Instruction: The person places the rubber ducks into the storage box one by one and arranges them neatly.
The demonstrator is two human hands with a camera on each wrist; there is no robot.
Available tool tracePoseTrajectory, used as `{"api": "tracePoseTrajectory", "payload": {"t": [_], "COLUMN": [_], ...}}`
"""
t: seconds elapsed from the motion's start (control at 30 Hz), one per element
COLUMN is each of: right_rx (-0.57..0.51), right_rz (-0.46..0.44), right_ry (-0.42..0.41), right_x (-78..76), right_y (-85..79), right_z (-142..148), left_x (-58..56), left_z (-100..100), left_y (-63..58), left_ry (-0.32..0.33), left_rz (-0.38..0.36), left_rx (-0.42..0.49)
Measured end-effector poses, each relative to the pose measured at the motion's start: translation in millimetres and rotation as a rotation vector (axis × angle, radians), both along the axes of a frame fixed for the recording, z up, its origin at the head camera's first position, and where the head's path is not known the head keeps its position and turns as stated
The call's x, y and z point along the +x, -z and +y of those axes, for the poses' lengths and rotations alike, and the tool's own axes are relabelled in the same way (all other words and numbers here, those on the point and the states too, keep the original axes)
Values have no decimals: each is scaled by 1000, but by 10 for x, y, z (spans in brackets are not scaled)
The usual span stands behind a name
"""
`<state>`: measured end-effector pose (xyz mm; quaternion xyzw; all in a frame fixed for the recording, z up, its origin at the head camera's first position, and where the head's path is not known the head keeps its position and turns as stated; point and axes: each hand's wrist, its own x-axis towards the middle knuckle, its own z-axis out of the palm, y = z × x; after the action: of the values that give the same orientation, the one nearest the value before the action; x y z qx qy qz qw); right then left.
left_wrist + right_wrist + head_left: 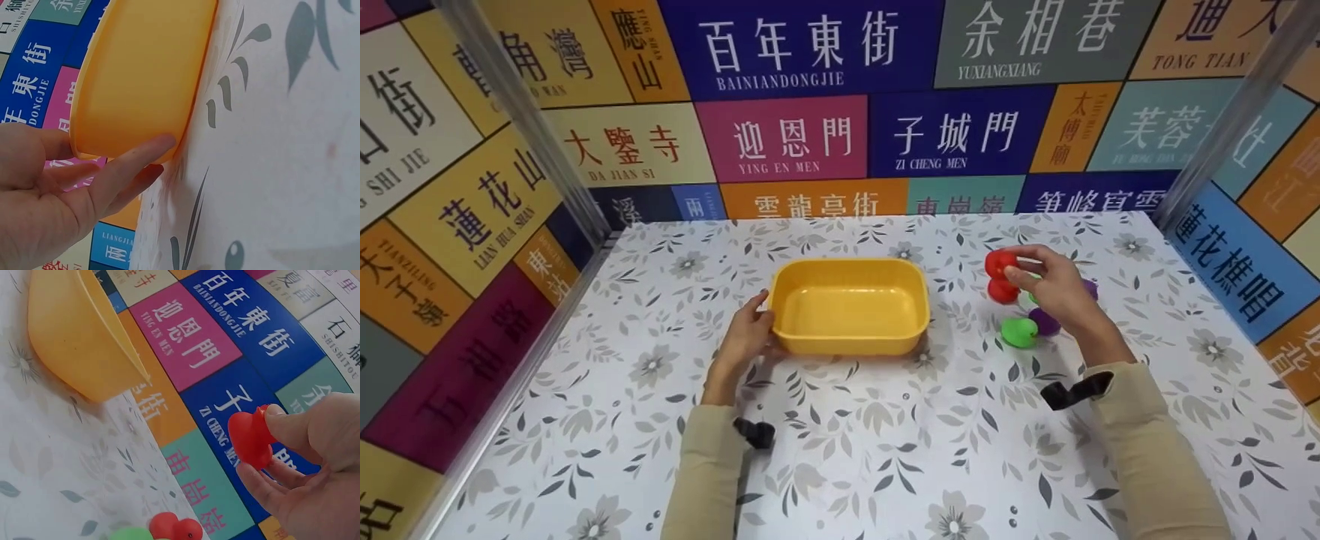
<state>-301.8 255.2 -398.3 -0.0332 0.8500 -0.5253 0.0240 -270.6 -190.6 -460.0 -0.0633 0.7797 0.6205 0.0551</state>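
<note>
Currently the left hand [746, 334] rests with straight fingers against the near-left corner of the yellow tub [847, 306], bracing it. The right hand [1054, 289] pinches a red toy [999, 262] by its fingertips, raised above a second red piece [1003, 291], a green one [1019, 332] and purple ones [1044, 322]. Risk: the shallow fingertip pinch may let the toy slip; the hand's heel may scatter those beneath.

All readable text stands on the wall panels [840, 97]. In the head view, the blue panel [799, 49] at upper centre reads 百年東街 BAINIANDONGJIE; the grey one [1039, 37] to its right, 余相巷 YUXIANGXIANG. Below, the pink panel [781, 139] reads 迎恩門 YING EN MEN, the blue [956, 135] 子城門 ZI CHENG MEN, the cream [622, 146] 大鑒寺 DA JIAN SI. At left, a yellow panel [484, 202] reads 蓮花山 LIAN HUA SHAN.
</note>
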Motion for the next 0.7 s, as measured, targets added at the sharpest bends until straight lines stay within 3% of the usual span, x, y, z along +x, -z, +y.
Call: {"api": "tracePoseTrajectory", "payload": {"t": [0.17, 0.4, 0.7], "right_rx": [-5, 70, 97], "right_rz": [-35, -89, -91], "right_ry": [-50, -81, -138], "right_x": [-30, -104, -281], "right_y": [-47, -116, -48], "right_z": [-139, -374, -595], "left_x": [-4, -4, -1], "left_z": [11, 22, -2], "left_y": [-11, -43, -32], "left_ry": [6, 3, -3], "left_rz": [-15, -10, -29], "left_rx": [-5, 2, 15]}}
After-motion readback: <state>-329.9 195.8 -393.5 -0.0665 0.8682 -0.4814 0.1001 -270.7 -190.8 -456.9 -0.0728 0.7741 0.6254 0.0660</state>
